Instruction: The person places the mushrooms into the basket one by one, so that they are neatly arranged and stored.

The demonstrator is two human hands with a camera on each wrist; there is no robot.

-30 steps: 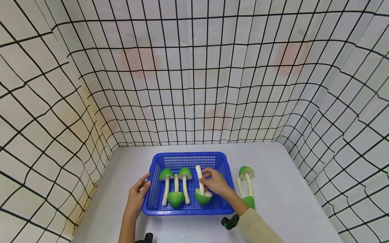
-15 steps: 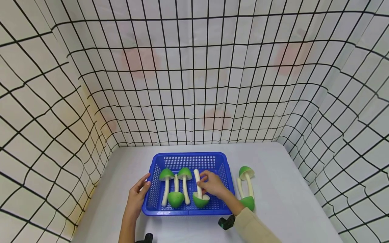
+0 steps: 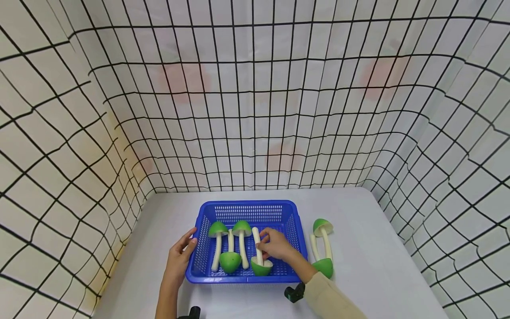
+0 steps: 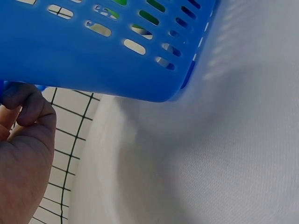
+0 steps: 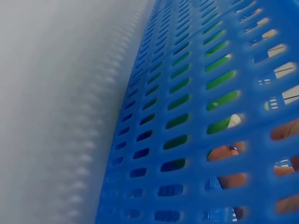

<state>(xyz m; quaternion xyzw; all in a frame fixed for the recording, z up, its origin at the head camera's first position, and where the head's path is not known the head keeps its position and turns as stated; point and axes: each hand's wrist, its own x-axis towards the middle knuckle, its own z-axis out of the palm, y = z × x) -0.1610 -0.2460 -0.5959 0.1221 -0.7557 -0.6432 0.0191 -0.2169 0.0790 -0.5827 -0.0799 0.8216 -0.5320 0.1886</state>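
Observation:
A blue plastic basket [image 3: 217,279] with slotted walls stands on the white table. Inside it, three toy mushrooms with green caps and white stems lie side by side toward the left: one with its cap [image 3: 230,262] toward me, two with caps at the far end. My right hand [image 3: 276,244] pinches the stem of another toy mushroom [image 3: 261,268], cap toward me, just right of those three. My left hand [image 3: 179,255] grips the basket's left rim, its fingers curled there in the left wrist view. Slotted wall hides most of the right hand in the right wrist view.
Two more toy mushrooms lie on the table right of the basket, one cap [image 3: 322,226] at the far end, the other cap [image 3: 323,267] nearer me. Black netting [image 3: 255,110] over white cloth surrounds the table at the back and sides.
My right hand has moved slightly left and toward me, bringing its mushroom closer to the three in the basket. My left hand has stayed on the rim.

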